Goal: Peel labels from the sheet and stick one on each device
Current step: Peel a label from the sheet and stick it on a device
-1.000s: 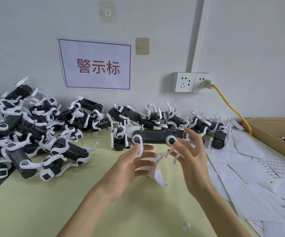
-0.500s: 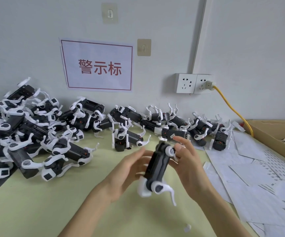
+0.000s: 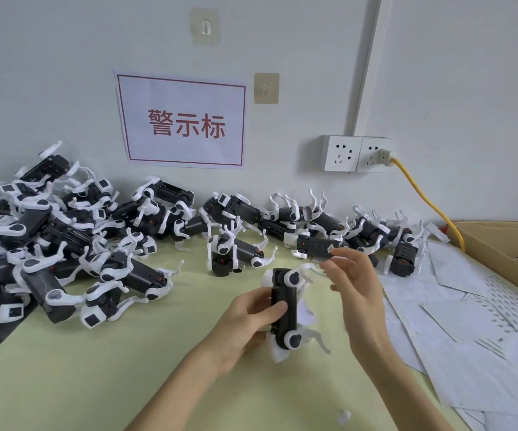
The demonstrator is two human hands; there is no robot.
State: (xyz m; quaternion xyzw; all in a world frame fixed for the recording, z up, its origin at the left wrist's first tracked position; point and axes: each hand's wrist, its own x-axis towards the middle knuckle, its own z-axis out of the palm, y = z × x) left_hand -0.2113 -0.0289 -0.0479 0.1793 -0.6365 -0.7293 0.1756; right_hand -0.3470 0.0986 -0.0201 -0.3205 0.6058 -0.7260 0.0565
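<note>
Along the tabletop's [image 3: 64, 384] left and back edges a heap of black-and-white devices [image 3: 74, 244] is lying tangled together against the wall, under a white notice with red characters [image 3: 183, 122]. Toward the front middle, the person's left hand [image 3: 245, 318] is gripping one black device with white legs [image 3: 285, 309], holding it roughly on end above the yellow-green surface, thumb lying across its black body and fingers curled behind it. Just beside it, the right hand [image 3: 354, 284] is hovering at the device's upper end with fingers loosely curled and blurred; I cannot tell whether a label is pinched between them. A small white scrap [image 3: 343, 416] is lying near the front edge. To the right, sheets of labels [image 3: 484, 321] are overlapping along the tabletop's right edge, with a cardboard box [image 3: 500, 244] sitting at the back right corner. On the wall, a yellow cable [image 3: 422, 200] is running down from a double socket [image 3: 357, 154].
</note>
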